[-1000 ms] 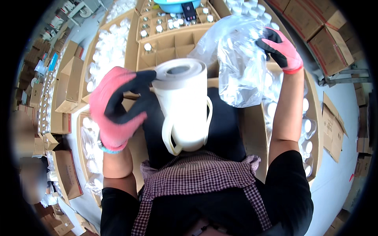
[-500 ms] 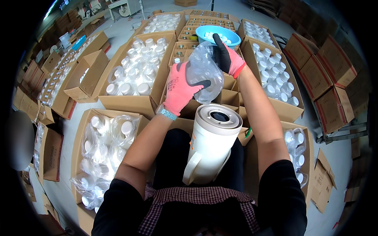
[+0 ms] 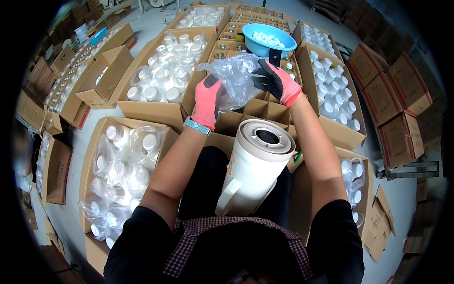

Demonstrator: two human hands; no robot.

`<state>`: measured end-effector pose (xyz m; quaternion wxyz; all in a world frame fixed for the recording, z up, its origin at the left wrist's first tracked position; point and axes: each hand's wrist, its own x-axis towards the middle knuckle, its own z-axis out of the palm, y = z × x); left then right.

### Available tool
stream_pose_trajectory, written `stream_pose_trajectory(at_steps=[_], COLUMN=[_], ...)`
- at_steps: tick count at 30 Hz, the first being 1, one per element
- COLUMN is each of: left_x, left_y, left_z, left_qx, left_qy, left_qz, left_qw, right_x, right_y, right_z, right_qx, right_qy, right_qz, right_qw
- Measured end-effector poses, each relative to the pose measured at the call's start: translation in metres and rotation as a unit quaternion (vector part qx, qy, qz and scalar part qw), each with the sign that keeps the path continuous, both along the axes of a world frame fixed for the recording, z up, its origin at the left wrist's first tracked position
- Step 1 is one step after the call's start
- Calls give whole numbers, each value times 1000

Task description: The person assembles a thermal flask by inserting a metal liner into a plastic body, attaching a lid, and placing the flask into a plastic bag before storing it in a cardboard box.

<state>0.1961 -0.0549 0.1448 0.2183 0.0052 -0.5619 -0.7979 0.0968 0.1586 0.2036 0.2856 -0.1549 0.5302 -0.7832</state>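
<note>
My left hand (image 3: pixel 208 97), in a pink glove with dark palm and fingers, is closed on the left side of a crumpled clear plastic bag (image 3: pixel 236 78). My right hand (image 3: pixel 280 84), gloved alike, is at the bag's right edge with its fingers stretched out and apart; whether the fingertips touch the film is hard to tell. Below the hands, between my legs, stands a big white jug (image 3: pixel 253 173) with side handles and a beige lid with a dark round opening. Just beyond my right hand, a blue basin (image 3: pixel 253 45) holds small white caps (image 3: pixel 267 38).
The basin rests on a divided carton (image 3: pixel 227 46) of glass bottles. Cartons of bagged white-capped bottles stand at the left (image 3: pixel 165 61), near left (image 3: pixel 123 161) and right (image 3: pixel 333 85). Closed brown boxes (image 3: pixel 399 109) are stacked at far right. Flattened cardboard (image 3: pixel 380 222) lies on the floor.
My right hand has come back from the basin's rim to the bag, its fingers spreading. The bag, in my left hand, now lies more sideways. The view has shifted slightly.
</note>
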Motion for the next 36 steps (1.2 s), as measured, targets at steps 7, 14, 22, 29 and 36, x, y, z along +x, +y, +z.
stream_pose_trajectory(at_steps=[7,14,22,29,36], left_x=[14,-5,-29,26,63], left_y=[-13,-20,-43,-66,-63], left_z=[33,74,72,-35,-117], left_qx=[97,345,77,-147,-156], left_qy=[-51,-16,77,56,135], left_qz=[-61,-234,-314,-15,-142], left_qw=[992,909,943,987,968], right_x=[-12,-12,-29,-90,-26], right_y=[16,9,-14,-16,-62], right_z=[-17,-57,-38,-80,-34], right_qx=[61,246,284,-24,53], right_qy=[-13,621,373,-43,-132], right_qz=[-33,-222,-273,-89,14], right_qw=[998,710,840,995,990])
